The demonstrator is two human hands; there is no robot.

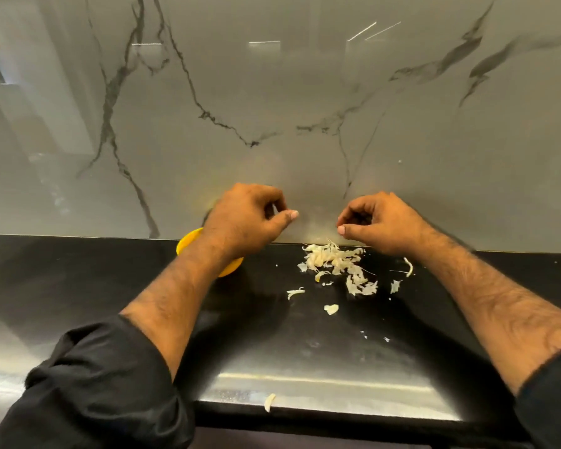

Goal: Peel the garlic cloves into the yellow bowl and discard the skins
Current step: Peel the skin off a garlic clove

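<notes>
Left hand (246, 218): fingers curled, thumb out; whether it holds anything I cannot tell.
Right hand (374, 222): fingers curled loosely; contents unclear.
Bowl (188, 243): round, yellow, smooth, mostly hidden under left wrist.
Skins (336, 262): papery pale flakes heaped at 6 o'clock of right hand.
Counter (78, 270): glossy black.
Wall (272, 92): grey veined marble.

Between the left hand (243, 218) and right hand (379, 222) there is an open gap of air against the marble wall (305, 92). Right below it the heap of skins (334, 260) covers the black counter (78, 270). The yellow bowl (188, 243) sits blocked under the left wrist, while nearer the counter edge the surface is mostly open
</notes>
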